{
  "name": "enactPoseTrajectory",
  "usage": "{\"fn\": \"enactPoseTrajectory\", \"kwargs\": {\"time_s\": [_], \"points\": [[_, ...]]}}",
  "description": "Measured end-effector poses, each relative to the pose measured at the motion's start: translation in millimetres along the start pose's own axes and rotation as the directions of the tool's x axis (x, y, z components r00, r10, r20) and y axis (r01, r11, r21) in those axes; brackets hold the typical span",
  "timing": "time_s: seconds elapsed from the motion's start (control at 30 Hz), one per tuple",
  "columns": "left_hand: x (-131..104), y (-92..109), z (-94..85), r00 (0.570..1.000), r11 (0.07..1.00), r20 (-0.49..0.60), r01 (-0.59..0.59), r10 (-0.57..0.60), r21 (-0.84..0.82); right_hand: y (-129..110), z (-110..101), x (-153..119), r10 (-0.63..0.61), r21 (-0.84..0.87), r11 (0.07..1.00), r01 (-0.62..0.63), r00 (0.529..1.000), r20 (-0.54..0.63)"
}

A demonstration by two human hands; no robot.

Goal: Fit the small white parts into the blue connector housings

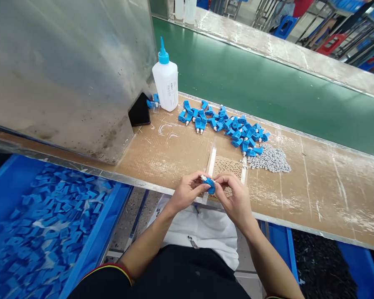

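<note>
My left hand [189, 191] grips a small blue plastic part [210, 185] with a white tip, held over the table's front edge. The fingers of my right hand [233, 195] are closed at the right side of this same part; whether they also hold something small is hidden. Beyond my hands lies a spread of blue parts [237, 129], many with white tips. A heap of small grey pieces [269, 158] touches its right end. Just past my fingers, a patch dotted with small dark marks [229, 166] sits between two white strips.
A white bottle with a blue nozzle [168, 85] stands beside a dark phone [140, 111] and a metal panel [65, 74]. Behind the table runs a green belt [262, 79]. Below are a bin of blue parts [56, 216] and a bin of black pieces [324, 265].
</note>
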State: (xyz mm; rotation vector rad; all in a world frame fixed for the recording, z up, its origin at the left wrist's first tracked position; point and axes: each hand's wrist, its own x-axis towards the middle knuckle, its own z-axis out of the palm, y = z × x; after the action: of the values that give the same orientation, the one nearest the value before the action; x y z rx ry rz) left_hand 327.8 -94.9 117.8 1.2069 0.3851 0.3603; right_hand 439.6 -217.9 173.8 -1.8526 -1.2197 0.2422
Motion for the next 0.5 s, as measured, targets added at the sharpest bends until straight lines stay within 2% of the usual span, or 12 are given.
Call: {"fn": "enactPoseTrajectory", "kwargs": {"time_s": [0.33, 0.5], "points": [[-0.3, 0.9, 0.4, 1.0, 1.0, -0.013, 0.004, -0.004, 0.029, 7.5, 8.4, -1.9, 0.01, -0.027, 1.0, -0.01, 1.0, 0.019], [1.3, 0.4, 0.4, 0.999, 0.998, -0.013, -0.028, 0.029, 0.053, 8.2, 8.9, -3.1, -0.012, -0.04, 0.999, 0.013, 1.0, 0.026]]}}
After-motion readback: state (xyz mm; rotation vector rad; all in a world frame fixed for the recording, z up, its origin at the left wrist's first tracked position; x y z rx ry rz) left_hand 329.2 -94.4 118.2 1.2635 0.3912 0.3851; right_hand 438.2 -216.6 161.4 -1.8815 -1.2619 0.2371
